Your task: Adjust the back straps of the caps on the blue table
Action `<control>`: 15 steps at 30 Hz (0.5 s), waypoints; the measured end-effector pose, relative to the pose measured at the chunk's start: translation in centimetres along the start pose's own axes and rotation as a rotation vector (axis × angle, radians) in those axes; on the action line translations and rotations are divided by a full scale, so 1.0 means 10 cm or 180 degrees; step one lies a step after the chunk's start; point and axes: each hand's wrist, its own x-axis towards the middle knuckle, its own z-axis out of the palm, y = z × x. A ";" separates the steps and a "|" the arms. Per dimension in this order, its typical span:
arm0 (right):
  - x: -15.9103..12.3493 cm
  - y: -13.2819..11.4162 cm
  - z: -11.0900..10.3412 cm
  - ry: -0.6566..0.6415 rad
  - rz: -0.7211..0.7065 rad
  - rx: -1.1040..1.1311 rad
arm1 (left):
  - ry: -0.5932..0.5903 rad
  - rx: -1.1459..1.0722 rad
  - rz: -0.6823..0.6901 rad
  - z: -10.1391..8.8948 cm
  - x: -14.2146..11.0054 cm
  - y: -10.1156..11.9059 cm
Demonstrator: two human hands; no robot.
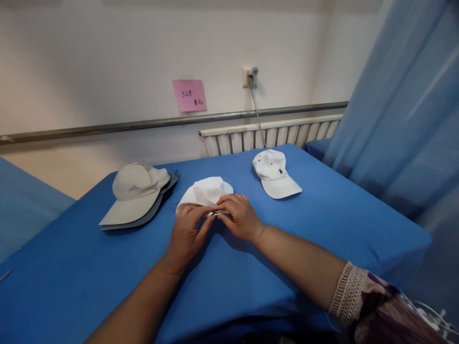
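A handwritten pink note [190, 95] on the wall [125, 57]
Left hand [186, 234] and right hand [239, 217] pinch the near edge of the middle cap [204, 189], on blue cloth [251, 286]. The beige cap [131, 203] bears three slanted bars [134, 187], the far white cap [272, 167] a dark polo-player emblem [280, 171]; the note reads "32", other characters unclear.

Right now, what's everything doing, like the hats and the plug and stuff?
Middle white cap: held, brim facing away
Left fingers: pinching its near edge
Right fingers: pinching there too
Right white cap: resting, brim toward us
Beige cap: stacked on top
Dark cap: underneath, partly hidden
Plug: plugged in
Pink note: stuck up
Blue curtain: hanging in folds
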 end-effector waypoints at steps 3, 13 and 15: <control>0.00 0.00 0.00 0.0023 -0.0015 0.0014 | -0.0031 0.0023 0.0010 -0.01 0.01 0.01; 0.01 -0.02 -0.02 0.0010 -0.0052 -0.0012 | -0.0045 0.0057 0.0096 0.00 0.01 0.01; 0.01 -0.02 -0.02 0.0024 -0.0072 -0.0023 | -0.0034 0.0058 0.0124 0.00 0.01 0.01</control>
